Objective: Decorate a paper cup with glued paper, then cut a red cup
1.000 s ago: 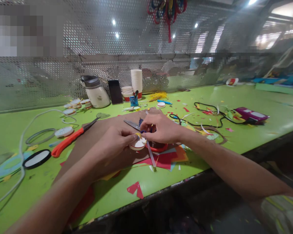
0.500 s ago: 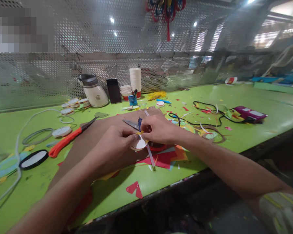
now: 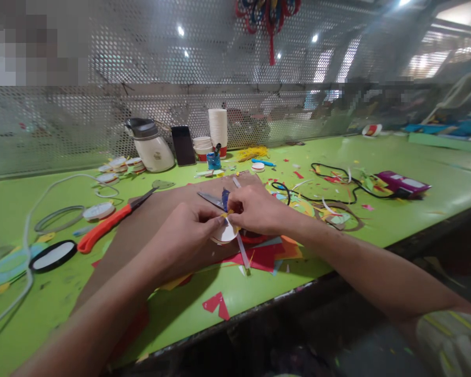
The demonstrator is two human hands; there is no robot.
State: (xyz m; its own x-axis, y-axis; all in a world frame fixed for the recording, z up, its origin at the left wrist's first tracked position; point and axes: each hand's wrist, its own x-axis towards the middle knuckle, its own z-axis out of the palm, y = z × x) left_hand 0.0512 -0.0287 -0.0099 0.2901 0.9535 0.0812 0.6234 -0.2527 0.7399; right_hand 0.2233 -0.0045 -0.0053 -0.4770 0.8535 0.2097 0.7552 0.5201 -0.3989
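Small white disc [image 3: 224, 232], seemingly tilted, above brown card [image 3: 157, 220].

orange-handled scissors [image 3: 110, 222], phone [image 3: 183, 146], stacked cups [image 3: 217, 131]

White disc [image 3: 224, 232] half hidden by hands, upper-left patch [image 3: 31, 44] pixelated, forearms cut off

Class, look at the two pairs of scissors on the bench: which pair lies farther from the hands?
The orange-handled scissors, lying left of both hands on the brown sheet's edge. The other scissors lie right beside the fingers.
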